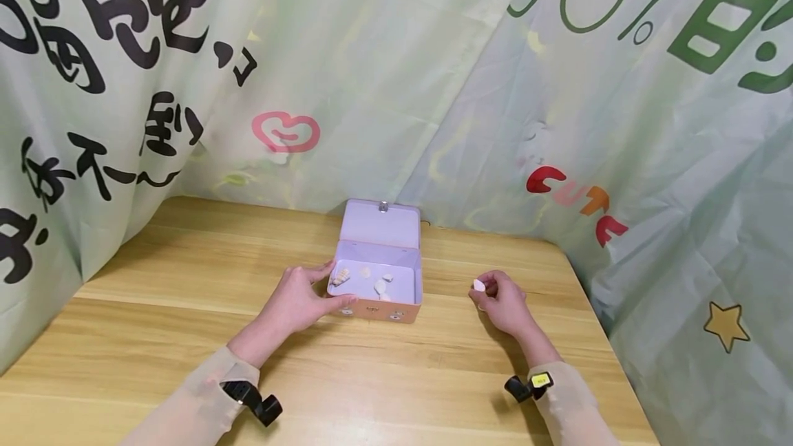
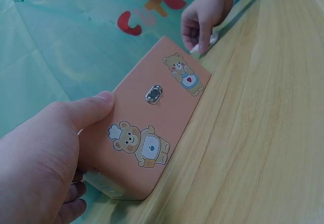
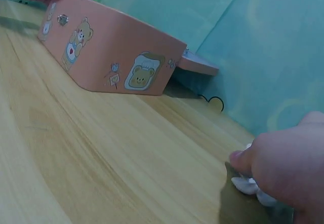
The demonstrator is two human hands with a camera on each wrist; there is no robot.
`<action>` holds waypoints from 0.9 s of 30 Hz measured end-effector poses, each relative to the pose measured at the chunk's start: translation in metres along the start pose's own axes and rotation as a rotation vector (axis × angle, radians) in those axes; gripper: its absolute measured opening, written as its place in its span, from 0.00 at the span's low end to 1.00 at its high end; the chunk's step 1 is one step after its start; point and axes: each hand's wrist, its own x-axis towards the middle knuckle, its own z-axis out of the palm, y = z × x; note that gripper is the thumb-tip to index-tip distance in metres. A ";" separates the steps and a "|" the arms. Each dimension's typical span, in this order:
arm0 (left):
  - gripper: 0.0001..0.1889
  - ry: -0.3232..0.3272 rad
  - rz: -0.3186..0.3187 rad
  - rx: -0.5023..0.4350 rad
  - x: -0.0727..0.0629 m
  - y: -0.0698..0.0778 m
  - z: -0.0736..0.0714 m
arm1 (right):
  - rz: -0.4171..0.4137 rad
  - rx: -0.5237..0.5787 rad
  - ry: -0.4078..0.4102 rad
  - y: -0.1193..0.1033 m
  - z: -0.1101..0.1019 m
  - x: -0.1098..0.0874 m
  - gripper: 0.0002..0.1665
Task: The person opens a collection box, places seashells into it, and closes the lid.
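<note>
Two-handed work at a small hinged box point(image 1: 374, 313) on a wooden desk point(image 1: 347, 391). The box, pale purple inside and orange-pink outside, has its lid point(image 1: 381, 224) raised at the rear, with a metal latch point(image 1: 383, 206) at the lid's upper edge. Bear pictures point(image 2: 147, 145) decorate the outer walls, and a metal clasp plate point(image 2: 154, 95) sits on the front wall.

Inside the box lie a ridged spiral shell point(image 1: 341, 277), near the left wall, and several small pale shells point(image 1: 387, 278) toward the middle and front. The left hand point(image 1: 301, 299) grips the box's left front corner, thumb along the front edge and the other fingers at the left side.

To the right of the box and well apart from it, the right hand point(image 1: 504, 301) pinches a white piece point(image 1: 479, 285) between thumb and fingers. More white pieces point(image 3: 245, 185) show beneath this hand; whether they are held or rest on the desk cannot be told. Behind the box hangs a pale green curtain point(image 1: 372, 88), printed with lettering and a pink heart point(image 1: 286, 132).
</note>
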 end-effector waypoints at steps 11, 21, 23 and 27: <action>0.53 -0.002 0.001 -0.010 0.000 0.001 -0.001 | -0.066 0.127 -0.004 -0.034 -0.009 0.007 0.17; 0.52 -0.003 0.004 -0.011 0.000 -0.001 0.000 | -0.157 0.127 -0.065 -0.079 -0.007 0.010 0.19; 0.52 -0.003 0.003 -0.011 0.000 -0.002 0.001 | -0.173 0.148 -0.071 -0.086 -0.004 0.011 0.18; 0.52 -0.002 0.005 -0.012 0.000 -0.002 0.001 | -0.222 0.220 -0.080 -0.101 0.000 0.012 0.17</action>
